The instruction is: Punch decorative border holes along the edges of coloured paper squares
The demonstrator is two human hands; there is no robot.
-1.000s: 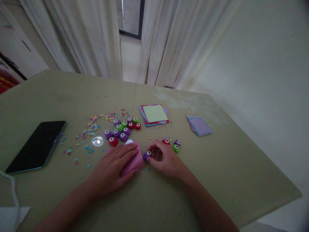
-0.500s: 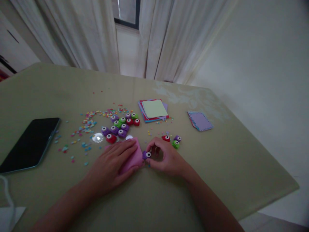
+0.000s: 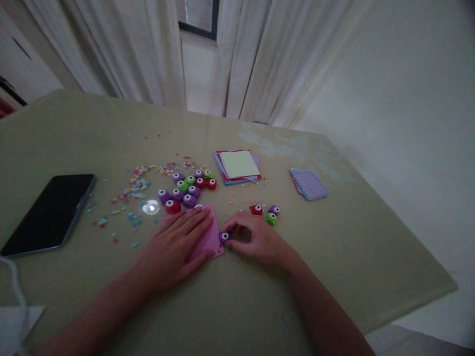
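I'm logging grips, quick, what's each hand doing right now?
Left hand: open, pressing pink square paper flat.
Right hand: closed, pinching a small purple plastic punch.

Paper stack (image 3: 240,164) between punch cluster (image 3: 186,187) and card pile (image 3: 310,185).

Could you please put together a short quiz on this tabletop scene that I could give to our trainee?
1. Multiple choice: what colour is the card under the left hand?
a) Green
b) Pink
c) Blue

2. True or false: the dark-screened tablet lies to the left of the stack of square papers.

3. Fill in the blank: the small punch held in the fingers of the right hand has a ____ body.

Key: 1. b; 2. true; 3. purple
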